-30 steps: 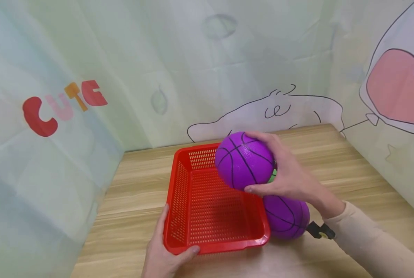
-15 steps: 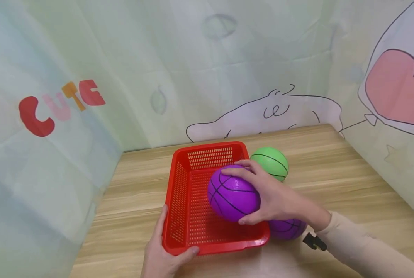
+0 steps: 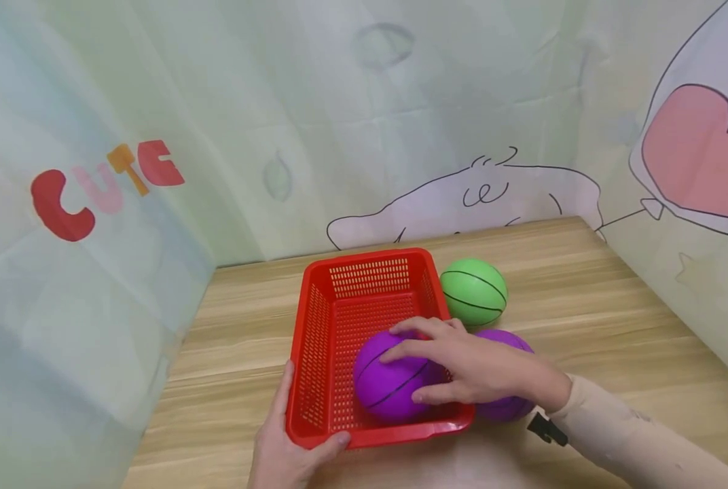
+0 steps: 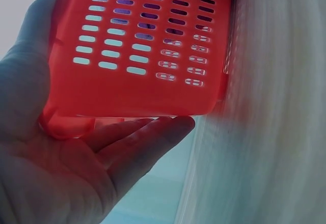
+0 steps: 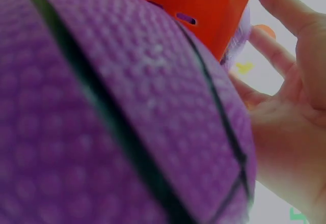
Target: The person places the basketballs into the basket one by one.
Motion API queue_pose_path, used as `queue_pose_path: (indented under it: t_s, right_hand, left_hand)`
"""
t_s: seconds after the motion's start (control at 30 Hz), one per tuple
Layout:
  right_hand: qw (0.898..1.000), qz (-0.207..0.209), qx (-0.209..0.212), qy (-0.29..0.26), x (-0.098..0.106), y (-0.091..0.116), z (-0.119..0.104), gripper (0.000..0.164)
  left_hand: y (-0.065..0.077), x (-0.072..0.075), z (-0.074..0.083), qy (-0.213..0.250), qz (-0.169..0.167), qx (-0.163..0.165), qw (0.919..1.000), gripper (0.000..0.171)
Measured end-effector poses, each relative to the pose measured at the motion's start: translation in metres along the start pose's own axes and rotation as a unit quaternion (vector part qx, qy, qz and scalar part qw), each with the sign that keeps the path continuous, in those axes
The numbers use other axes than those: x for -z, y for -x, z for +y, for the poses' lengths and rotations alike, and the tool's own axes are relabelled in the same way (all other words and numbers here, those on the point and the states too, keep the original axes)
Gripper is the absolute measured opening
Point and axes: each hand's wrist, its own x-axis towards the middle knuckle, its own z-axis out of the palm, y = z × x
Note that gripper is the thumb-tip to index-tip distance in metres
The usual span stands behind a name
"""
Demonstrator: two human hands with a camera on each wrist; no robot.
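Note:
A red plastic basket [image 3: 394, 433] with slotted walls sits on the table. My left hand [image 3: 287, 431] grips its near left corner, thumb on the rim and fingers along the outside; the left wrist view shows this palm [image 4: 61, 178] against the basket wall [image 4: 137, 94]. Inside the basket's near right part lies a purple ball [image 3: 379, 387] with black basketball lines. Over this ball my right hand [image 3: 468, 363] spreads its fingers loosely. A second purple ball [image 3: 506, 409], partly hidden under the right forearm, rests outside the basket and fills much of the right wrist view.
A green ball [image 3: 474, 292] with black lines stands beside the basket's far right wall. The wooden table [image 3: 235, 319] meets printed curtains [image 3: 278, 102] at the back and both sides. A black strap end [image 3: 547, 430] hangs by the right sleeve.
My right hand has carried the purple ball from above the basket down into its near right part, and its fingers have loosened. The green ball is now in full view. My left hand stays put.

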Motion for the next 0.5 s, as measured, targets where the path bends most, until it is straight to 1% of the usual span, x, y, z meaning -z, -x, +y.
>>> queue_pose_path:
  t_s: [0.1, 0.17, 0.33, 0.5]
  right_hand:
    - [1.000, 0.014, -0.003, -0.004, 0.0005, 0.0018, 0.0002, 0.042]
    - [1.000, 0.023, -0.003, -0.003, 0.0013, 0.0025, 0.0003, 0.040]
    - [1.000, 0.029, -0.008, -0.004, 0.0035, 0.0027, -0.0001, 0.048]
    - [0.999, 0.040, -0.018, 0.001, 0.0075, 0.0022, 0.0004, 0.051]
  left_hand:
    - [0.0004, 0.0007, 0.0003, -0.011, 0.005, 0.004, 0.9999, 0.131]
    - [0.0003, 0.0009, 0.0000, -0.017, 0.007, 0.009, 0.9998, 0.132]
    - [-0.0005, 0.0011, 0.0006, -0.018, 0.009, 0.018, 0.9996, 0.133]
    - [-0.0003, -0.0012, 0.0023, -0.021, 0.012, 0.009, 0.9997, 0.132]
